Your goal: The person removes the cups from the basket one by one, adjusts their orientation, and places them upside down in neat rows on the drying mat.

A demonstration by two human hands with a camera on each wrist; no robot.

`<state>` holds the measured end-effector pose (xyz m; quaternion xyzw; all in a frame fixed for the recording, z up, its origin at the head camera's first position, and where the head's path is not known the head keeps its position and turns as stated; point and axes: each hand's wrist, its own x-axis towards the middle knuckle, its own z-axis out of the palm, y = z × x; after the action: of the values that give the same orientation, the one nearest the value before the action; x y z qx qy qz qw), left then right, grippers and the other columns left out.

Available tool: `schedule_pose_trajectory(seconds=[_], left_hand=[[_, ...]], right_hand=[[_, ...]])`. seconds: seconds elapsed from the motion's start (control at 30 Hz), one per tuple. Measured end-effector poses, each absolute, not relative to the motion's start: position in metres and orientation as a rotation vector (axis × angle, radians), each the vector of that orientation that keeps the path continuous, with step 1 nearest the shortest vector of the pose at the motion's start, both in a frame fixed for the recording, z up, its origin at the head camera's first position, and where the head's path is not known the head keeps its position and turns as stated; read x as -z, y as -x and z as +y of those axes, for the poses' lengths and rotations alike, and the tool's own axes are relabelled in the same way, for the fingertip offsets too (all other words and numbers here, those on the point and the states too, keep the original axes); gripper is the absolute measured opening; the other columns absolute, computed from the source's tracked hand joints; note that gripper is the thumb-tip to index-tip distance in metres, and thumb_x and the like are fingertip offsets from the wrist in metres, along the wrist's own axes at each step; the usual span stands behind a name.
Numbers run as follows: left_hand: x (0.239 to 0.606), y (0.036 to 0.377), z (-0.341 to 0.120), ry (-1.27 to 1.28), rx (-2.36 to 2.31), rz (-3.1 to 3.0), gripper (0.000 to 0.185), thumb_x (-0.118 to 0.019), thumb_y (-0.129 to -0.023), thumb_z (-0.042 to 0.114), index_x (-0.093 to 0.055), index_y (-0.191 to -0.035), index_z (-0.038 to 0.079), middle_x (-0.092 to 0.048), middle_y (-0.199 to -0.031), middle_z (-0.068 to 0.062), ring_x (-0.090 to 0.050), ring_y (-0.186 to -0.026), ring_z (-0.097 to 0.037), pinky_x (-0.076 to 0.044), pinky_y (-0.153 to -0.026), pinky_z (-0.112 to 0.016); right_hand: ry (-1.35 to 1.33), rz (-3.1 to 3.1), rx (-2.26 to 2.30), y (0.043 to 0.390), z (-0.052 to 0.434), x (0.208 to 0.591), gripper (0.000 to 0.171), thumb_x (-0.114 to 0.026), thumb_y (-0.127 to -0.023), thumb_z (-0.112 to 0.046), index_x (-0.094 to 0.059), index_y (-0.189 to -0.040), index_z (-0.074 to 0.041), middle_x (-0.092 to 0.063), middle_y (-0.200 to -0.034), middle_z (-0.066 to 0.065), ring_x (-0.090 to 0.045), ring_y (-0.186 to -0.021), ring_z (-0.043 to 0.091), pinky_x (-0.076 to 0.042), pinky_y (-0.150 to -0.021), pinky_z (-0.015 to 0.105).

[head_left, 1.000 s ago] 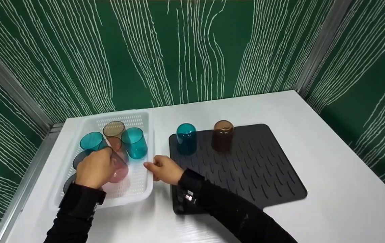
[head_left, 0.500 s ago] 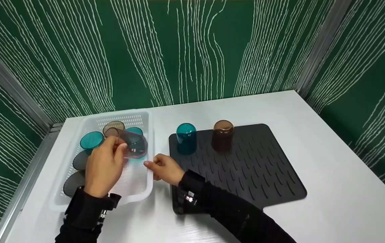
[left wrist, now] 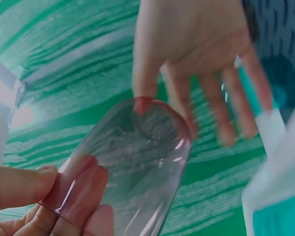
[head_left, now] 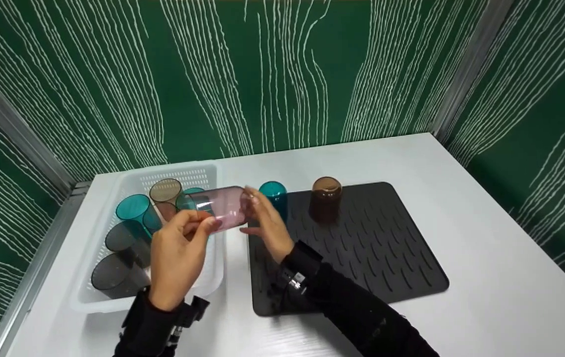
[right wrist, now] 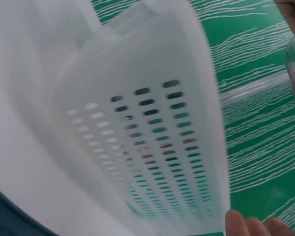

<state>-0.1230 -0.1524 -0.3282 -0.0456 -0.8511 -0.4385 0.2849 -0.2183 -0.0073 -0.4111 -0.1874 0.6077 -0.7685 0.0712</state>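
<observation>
Pink cup [head_left: 223, 207], a translucent tumbler, is held on its side in the air above the gap between the white basket [head_left: 89, 302] and the black ribbed mat [head_left: 386, 248], clear of both. We judge it light, thin-walled and stiff, most likely plastic, with a smooth skin that could slip if wet; a firm squeeze near the open rim may flex it, so the closed base or mid-wall looks the safer hold. The left hand [head_left: 176, 258] pinches the cup at its near end, thumb on the outside and fingertips against the wall, as the left wrist view shows through the tinted wall [left wrist: 132, 172]. The right hand [head_left: 267, 225] meets the far end with fingers nearly straight and spread [left wrist: 201, 64], touching the base rather than closing round it. In the basket we note teal, brown and grey cups lying or leaning together; exact contacts among them cannot be told. On the mat a teal cup [head_left: 273, 191] and a brown cup [head_left: 325, 198] stand mouth down, apart from each other. The right wrist view shows only the basket's perforated wall [right wrist: 152, 147], blurred.
</observation>
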Motion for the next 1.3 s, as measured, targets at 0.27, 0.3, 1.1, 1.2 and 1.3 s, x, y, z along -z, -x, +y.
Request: schedule_pose_trajectory(seconds=[0.27, 0.3, 1.1, 1.2, 1.3], left_hand=[[0.34, 0.119, -0.13, 0.175, 1.318, -2.194, 0.018, -0.063, -0.081, 0.024, -0.064, -0.088, 0.007, -0.067, -0.081, -0.001, -0.062, -0.073, -0.003, -0.048, -0.065, -0.021], [0.341, 0.119, -0.128, 0.178, 1.335, -2.193, 0.018, -0.063, -0.081, 0.025, -0.064, -0.087, 0.008, -0.067, -0.08, 0.0, -0.061, -0.073, -0.003, -0.047, -0.064, -0.022], [0.393, 0.128, -0.094, 0.384, 1.468, -2.154, 0.023, -0.055, -0.088, 0.021, -0.055, -0.107, 0.008, -0.062, -0.102, 0.001, -0.057, -0.097, -0.008, -0.045, -0.084, -0.027], [0.398, 0.128, -0.091, 0.424, 1.246, -2.27, 0.041, -0.054, -0.088, 0.028, -0.046, -0.122, 0.008, -0.049, -0.124, -0.002, -0.044, -0.116, -0.012, -0.036, -0.095, -0.032], [0.403, 0.124, -0.088, 0.424, 0.976, -2.434, 0.066, -0.053, -0.085, 0.043, -0.031, -0.135, 0.006, -0.029, -0.141, -0.008, -0.024, -0.13, -0.022, -0.027, -0.101, -0.042]], right_hand=[[0.855, 1.766, 2.404, 0.207, 0.013, 0.398, 0.051, -0.021, -0.096, -0.04, -0.012, -0.143, -0.023, -0.013, -0.147, 0.006, -0.019, -0.132, 0.022, -0.037, -0.088, 0.054], [0.897, 1.724, 2.425, 0.208, 0.015, 0.399, 0.053, -0.023, -0.096, -0.043, -0.011, -0.143, -0.023, -0.013, -0.147, 0.006, -0.02, -0.132, 0.024, -0.037, -0.088, 0.053], [1.07, 1.97, 2.479, 0.204, 0.053, 0.39, 0.031, -0.051, -0.083, 0.008, -0.043, -0.113, 0.006, -0.048, -0.11, 0.024, -0.054, -0.096, 0.028, -0.05, -0.071, 0.039], [1.082, 1.976, 2.452, 0.201, 0.066, 0.375, 0.032, -0.052, -0.082, 0.009, -0.042, -0.113, 0.01, -0.045, -0.11, 0.026, -0.054, -0.095, 0.031, -0.051, -0.069, 0.042], [1.111, 2.068, 2.409, 0.201, 0.082, 0.363, 0.033, -0.055, -0.082, 0.006, -0.042, -0.112, 0.01, -0.044, -0.11, 0.026, -0.056, -0.09, 0.032, -0.051, -0.067, 0.041]])
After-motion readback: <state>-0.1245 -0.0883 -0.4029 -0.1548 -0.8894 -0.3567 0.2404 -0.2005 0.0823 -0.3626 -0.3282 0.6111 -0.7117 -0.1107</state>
